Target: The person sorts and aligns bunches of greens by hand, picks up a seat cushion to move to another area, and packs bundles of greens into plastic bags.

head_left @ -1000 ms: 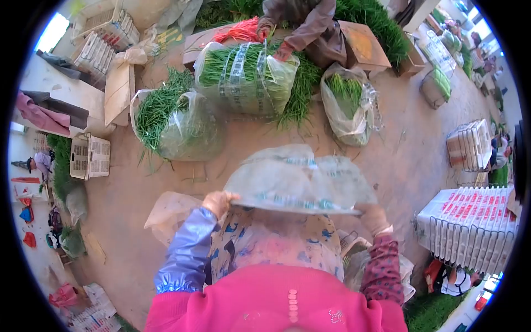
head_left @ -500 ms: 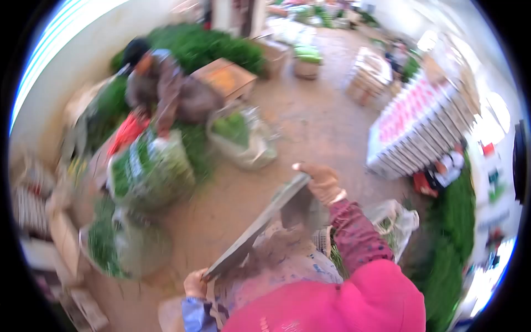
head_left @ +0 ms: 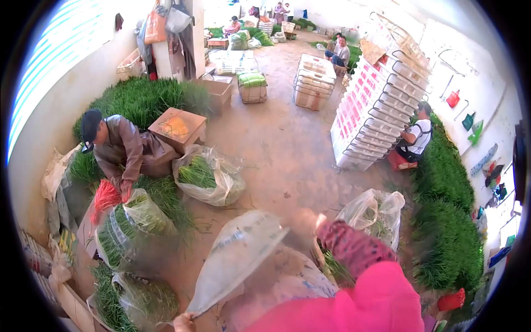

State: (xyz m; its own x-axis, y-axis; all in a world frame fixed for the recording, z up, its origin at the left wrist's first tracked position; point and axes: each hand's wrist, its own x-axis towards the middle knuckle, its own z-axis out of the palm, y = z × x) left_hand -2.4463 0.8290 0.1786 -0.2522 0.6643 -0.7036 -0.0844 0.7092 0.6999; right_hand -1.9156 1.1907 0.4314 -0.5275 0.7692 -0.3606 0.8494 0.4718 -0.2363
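Observation:
A whitish plastic sheet (head_left: pixel 235 257) with faint print, perhaps a flattened bag, hangs slanting in front of me. My left hand (head_left: pixel 184 322), at the bottom edge, is closed on its lower corner. My right hand (head_left: pixel 307 222) is smeared by motion beside the sheet's upper right corner; whether it touches that corner I cannot tell. Below the sheet lies a pale, stained plastic cover (head_left: pixel 282 276) with blue marks. Long green stalks (head_left: pixel 336 265) show under my right forearm, beside the blurred rim of a basket.
At left, a co-worker (head_left: pixel 124 146) bends over a plastic bag of greens (head_left: pixel 133 227) beside red strands (head_left: pixel 105 200). Other bags of greens (head_left: pixel 210 176) stand on the floor. A tall stack of white crates (head_left: pixel 376 110) rises at right, near a seated person (head_left: pixel 415 138) and piled greens (head_left: pixel 442 221).
The sheet has turned from nearly edge-on to broad side showing. My left hand has moved down, and my right hand has moved down and slightly left. The view has shifted to show more of the room.

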